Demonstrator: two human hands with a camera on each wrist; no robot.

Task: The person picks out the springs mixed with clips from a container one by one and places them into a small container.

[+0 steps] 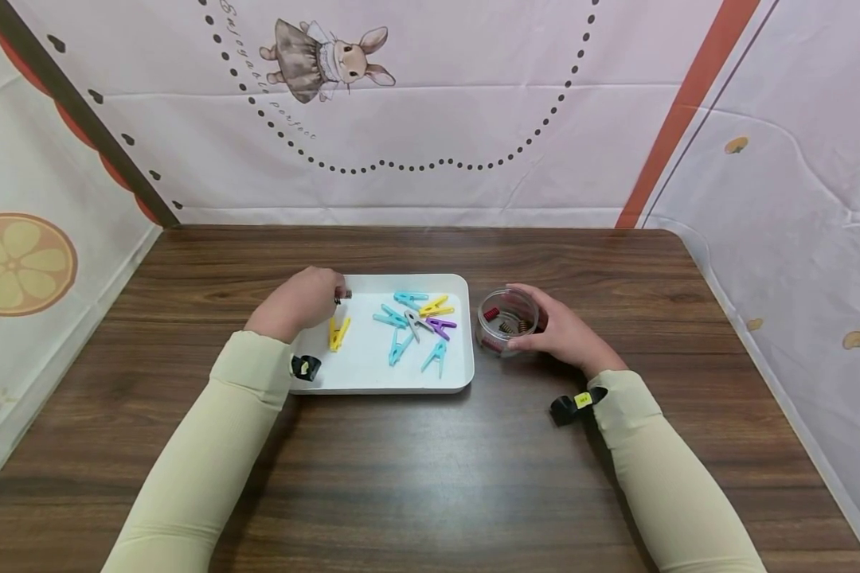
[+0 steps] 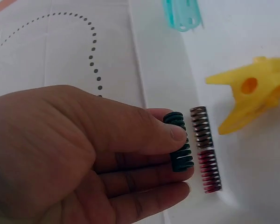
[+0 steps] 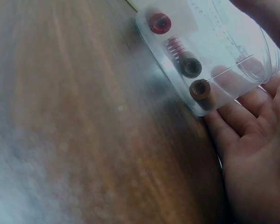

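Observation:
My left hand [image 1: 304, 302] is over the left end of a white tray [image 1: 361, 374], pinching a dark green spring [image 2: 181, 163] between thumb and fingers. Right beside it in the left wrist view, a brown spring [image 2: 202, 127] and a red spring [image 2: 209, 171] lie end to end in the tray. A yellow clothespin [image 2: 270, 70] lies near them. With thumb and fingers around its side, my right hand [image 1: 562, 334] holds a clear round jar [image 1: 507, 290] on the table. Several springs are inside, among them a red spring [image 3: 159, 23] and a brown spring [image 3: 200, 89].
Light blue, yellow, purple and grey clothespins [image 1: 404, 318] lie scattered in the tray's right half. The jar stands just right of the tray on a dark wooden table [image 1: 401, 477]. Printed cloth [image 1: 437, 119] hangs behind the table and at both sides.

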